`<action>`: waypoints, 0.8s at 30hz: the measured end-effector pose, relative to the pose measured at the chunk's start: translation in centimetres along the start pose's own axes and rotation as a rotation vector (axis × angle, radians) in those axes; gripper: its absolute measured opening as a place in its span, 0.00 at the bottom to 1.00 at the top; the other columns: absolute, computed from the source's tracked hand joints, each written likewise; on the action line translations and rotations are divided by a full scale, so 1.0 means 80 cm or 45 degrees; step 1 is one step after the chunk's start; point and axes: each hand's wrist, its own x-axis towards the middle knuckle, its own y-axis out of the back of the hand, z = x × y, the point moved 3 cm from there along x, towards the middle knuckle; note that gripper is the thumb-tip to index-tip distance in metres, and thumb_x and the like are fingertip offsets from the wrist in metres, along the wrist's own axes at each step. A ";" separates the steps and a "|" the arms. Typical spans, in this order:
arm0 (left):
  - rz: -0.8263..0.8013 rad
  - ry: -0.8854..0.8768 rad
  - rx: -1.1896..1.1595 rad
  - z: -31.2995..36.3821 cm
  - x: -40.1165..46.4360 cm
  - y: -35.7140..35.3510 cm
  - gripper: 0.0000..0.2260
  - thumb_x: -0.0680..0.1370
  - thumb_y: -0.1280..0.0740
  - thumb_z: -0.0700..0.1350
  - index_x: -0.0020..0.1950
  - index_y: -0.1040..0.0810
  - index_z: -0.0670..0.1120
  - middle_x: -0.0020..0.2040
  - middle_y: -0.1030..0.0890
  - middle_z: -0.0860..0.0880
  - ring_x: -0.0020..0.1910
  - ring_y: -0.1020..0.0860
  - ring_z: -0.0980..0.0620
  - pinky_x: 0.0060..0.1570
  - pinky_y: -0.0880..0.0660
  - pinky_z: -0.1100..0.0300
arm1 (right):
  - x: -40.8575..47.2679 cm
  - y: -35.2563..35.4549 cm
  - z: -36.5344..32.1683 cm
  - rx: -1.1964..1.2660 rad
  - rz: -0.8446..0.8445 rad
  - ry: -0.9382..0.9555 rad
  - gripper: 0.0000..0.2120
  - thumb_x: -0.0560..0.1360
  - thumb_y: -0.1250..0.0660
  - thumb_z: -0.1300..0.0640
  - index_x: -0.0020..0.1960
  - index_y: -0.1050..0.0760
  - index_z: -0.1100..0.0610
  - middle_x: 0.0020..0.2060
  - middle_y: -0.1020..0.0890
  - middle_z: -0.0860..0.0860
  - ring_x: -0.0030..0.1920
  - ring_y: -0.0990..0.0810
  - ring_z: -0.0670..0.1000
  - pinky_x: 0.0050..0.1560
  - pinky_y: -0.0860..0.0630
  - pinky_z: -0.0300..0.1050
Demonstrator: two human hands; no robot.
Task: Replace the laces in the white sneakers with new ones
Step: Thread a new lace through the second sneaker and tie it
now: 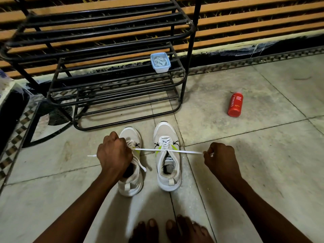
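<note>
Hands first: the left hand (114, 152) is curled into a fist around one end of a white lace (182, 151), whose tip pokes out past the knuckles to the left. The right hand (220, 156) pinches the other end between thumb and fingertips. Between them the lace is stretched taut, running sideways through the top eyelets of the right sneaker (168, 157).

That sneaker stands on the floor (254, 155) with its toe pointing away from the person, laced along its upper. Just beside it, partly under the left hand, stands the left sneaker (131, 165), with a loose lace end trailing down its inner side. Both are white with yellow-green and black marks on the sides.

Bare toes (168, 228) show at the bottom edge. Beyond the shoes stands a black metal shoe rack (98, 50); a small lidded plastic box (160, 62) rests on one of its shelves. A red bottle (235, 104) lies on the floor, well apart to the right.
</note>
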 end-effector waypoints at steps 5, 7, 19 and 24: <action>-0.090 0.014 -0.200 -0.001 0.002 0.007 0.04 0.73 0.26 0.44 0.45 0.15 0.44 0.45 0.27 0.47 0.51 0.24 0.41 0.42 0.25 0.50 | 0.002 -0.013 0.002 -0.158 -0.181 -0.004 0.07 0.77 0.30 0.57 0.43 0.20 0.60 0.35 0.19 0.55 0.36 0.19 0.55 0.39 0.18 0.52; -0.159 0.028 -0.433 0.001 0.005 0.015 0.01 0.75 0.27 0.43 0.44 0.18 0.47 0.47 0.28 0.48 0.52 0.24 0.43 0.47 0.24 0.48 | 0.004 -0.020 0.005 -0.198 -0.375 0.018 0.06 0.77 0.31 0.58 0.48 0.18 0.60 0.41 0.17 0.55 0.40 0.18 0.54 0.43 0.19 0.48; -0.749 0.076 -2.067 0.067 0.000 0.056 0.10 0.80 0.36 0.36 0.41 0.18 0.38 0.50 0.15 0.35 0.56 0.16 0.36 0.61 0.22 0.51 | 0.002 0.016 -0.046 0.998 -0.925 0.390 0.03 0.74 0.26 0.60 0.43 0.17 0.59 0.53 0.17 0.53 0.60 0.19 0.51 0.62 0.25 0.41; -0.631 0.000 -2.015 0.081 -0.002 0.047 0.09 0.82 0.32 0.42 0.45 0.15 0.42 0.46 0.14 0.40 0.51 0.16 0.44 0.54 0.23 0.59 | 0.007 -0.001 -0.073 1.447 -0.787 0.290 0.06 0.80 0.35 0.65 0.45 0.21 0.63 0.57 0.17 0.62 0.62 0.19 0.60 0.57 0.24 0.42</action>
